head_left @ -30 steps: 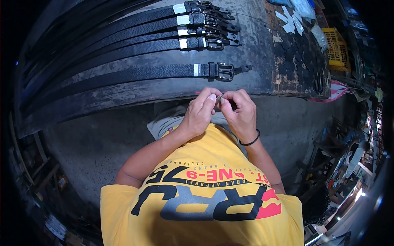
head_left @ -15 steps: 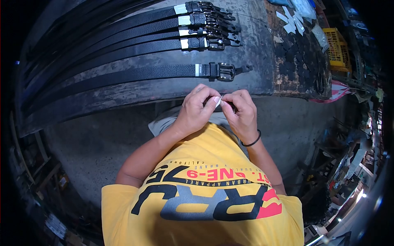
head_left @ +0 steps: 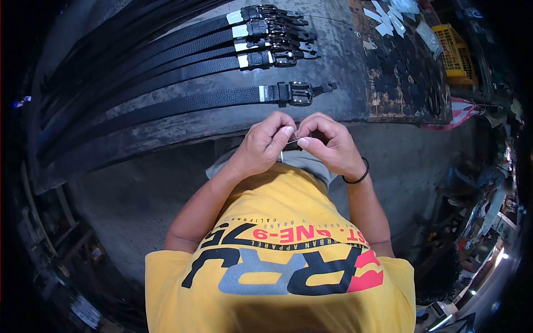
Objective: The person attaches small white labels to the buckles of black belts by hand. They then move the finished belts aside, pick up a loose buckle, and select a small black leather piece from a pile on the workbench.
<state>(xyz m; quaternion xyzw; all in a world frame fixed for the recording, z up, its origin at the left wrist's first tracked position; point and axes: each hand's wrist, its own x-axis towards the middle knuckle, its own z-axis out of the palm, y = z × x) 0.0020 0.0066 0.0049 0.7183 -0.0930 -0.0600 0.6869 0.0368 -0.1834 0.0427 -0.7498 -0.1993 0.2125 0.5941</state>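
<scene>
Close together at the table's front edge, my two hands pinch a small thin white strip (head_left: 292,141). My left hand (head_left: 263,145) is closed, its thumb and forefinger at the strip's left end. Opposite it, my right hand (head_left: 331,147) grips the other side between thumb tip and curled forefinger. A narrow white piece hangs just below the fingers of the left hand. Nearest beyond the hands lies a black belt (head_left: 205,99) with a dark metal buckle (head_left: 301,93) and a white label band (head_left: 263,93).
Several more black belts (head_left: 194,69) with white tags lie side by side farther back on the dark table (head_left: 338,61). White paper strips (head_left: 384,19) and plastic bags rest at the back right, near a yellow crate (head_left: 448,50). A pink-and-white striped bag (head_left: 463,112) hangs beside the right corner.
My fingertips have drawn slightly apart, and the right hand has turned a little outward. The white strip shows thinner between them, and a white piece now hangs below. The view has shifted slightly.
</scene>
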